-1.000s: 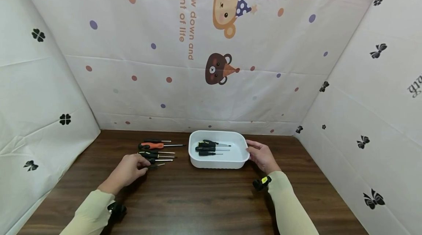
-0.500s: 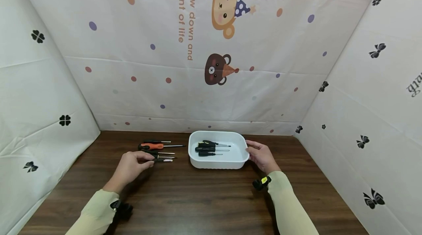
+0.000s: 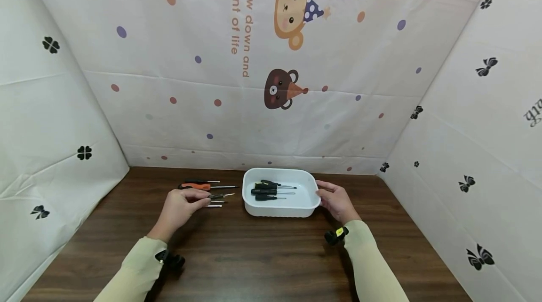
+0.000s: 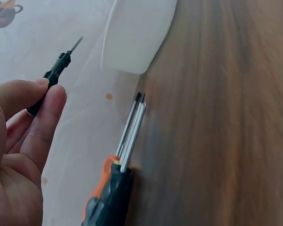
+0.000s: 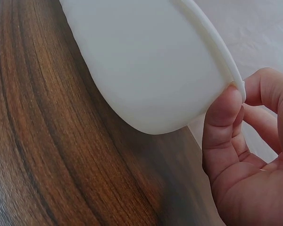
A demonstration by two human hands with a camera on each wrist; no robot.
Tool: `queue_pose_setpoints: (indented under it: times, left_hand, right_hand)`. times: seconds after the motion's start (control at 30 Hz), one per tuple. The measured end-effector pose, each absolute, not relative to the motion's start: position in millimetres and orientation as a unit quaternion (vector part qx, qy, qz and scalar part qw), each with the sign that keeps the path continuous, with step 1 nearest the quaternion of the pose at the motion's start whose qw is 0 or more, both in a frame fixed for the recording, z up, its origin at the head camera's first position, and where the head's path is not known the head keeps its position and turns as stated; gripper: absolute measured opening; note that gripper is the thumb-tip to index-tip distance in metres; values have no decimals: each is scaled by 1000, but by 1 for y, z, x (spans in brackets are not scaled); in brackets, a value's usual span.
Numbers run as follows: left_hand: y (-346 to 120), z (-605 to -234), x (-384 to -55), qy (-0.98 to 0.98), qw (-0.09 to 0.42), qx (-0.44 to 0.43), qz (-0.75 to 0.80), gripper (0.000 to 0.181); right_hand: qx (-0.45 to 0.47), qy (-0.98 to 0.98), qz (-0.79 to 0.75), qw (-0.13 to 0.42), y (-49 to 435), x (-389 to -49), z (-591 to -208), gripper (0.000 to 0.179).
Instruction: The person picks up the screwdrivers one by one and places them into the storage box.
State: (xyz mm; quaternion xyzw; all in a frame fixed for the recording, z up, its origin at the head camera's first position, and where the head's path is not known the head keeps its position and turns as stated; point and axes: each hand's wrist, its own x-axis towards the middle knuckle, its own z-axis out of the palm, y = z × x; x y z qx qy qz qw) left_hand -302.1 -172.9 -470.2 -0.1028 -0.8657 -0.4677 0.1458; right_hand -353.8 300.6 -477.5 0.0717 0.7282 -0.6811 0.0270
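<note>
Screwdriver (image 4: 59, 67) left of the white box (image 3: 279, 210)

The left hand (image 3: 179, 209) pinches the screwdriver, its long axis roughly left to right, tip toward the box. The right hand (image 3: 336, 200), well apart, pinches the box's right rim. Sideways on the far sheet (image 3: 169, 48): "slow down and", "oment of life". No brand is readable.

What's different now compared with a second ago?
The left hand has lifted a small dark screwdriver off the table and carried it rightward, toward the white tub. The right hand stays at the tub's rim; the four screwdrivers inside and the orange-handled screwdriver on the table look unmoved.
</note>
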Motion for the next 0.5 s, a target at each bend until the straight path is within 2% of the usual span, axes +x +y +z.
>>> queue_pose_setpoints:
  times: [0.23, 0.5]
  left_hand:
    - [-157, -469, -313, -842, 193, -155, -479, 12]
    - [-139, -466, -323, -820, 174, -176, -516, 13]
  right_hand:
    - [75, 726, -683, 30, 299, -353, -476, 49]
    - [72, 731, -678, 34, 300, -352, -475, 50]
